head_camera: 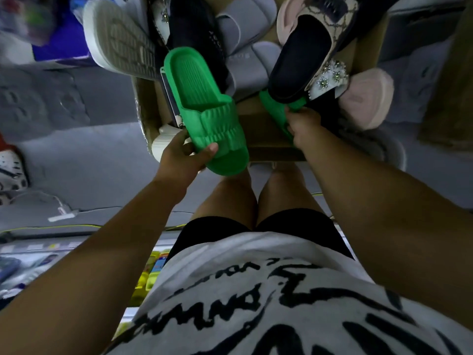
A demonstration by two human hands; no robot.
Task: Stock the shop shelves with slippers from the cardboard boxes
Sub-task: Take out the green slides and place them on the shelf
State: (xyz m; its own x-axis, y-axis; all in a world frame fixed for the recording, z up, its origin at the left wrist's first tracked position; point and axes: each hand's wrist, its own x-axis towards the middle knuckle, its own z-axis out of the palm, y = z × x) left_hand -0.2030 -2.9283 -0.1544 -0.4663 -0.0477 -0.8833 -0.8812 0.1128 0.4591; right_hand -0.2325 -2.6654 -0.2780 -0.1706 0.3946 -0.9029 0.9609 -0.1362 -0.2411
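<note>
My left hand (pixel 183 156) grips a green ribbed slipper (pixel 202 103) by its toe end, holding it over the near edge of an open cardboard box (pixel 271 139). My right hand (pixel 304 126) grips a second green slipper (pixel 275 108) that lies mostly buried in the box under a black slipper with jewelled flowers (pixel 307 65). The box also holds grey slippers (pixel 245 29), pink slippers (pixel 368 98), a black slipper (pixel 194 24) and a white-soled slipper (pixel 120 37) turned sole up.
A cream slipper (pixel 163 142) sticks out at the box's near left corner. Grey floor (pixel 89 155) spreads to the left, with a spotted white shoe (pixel 11 170) at the far left. A shelf edge with yellow packets (pixel 151 272) lies below my body. Another cardboard box (pixel 450 98) stands right.
</note>
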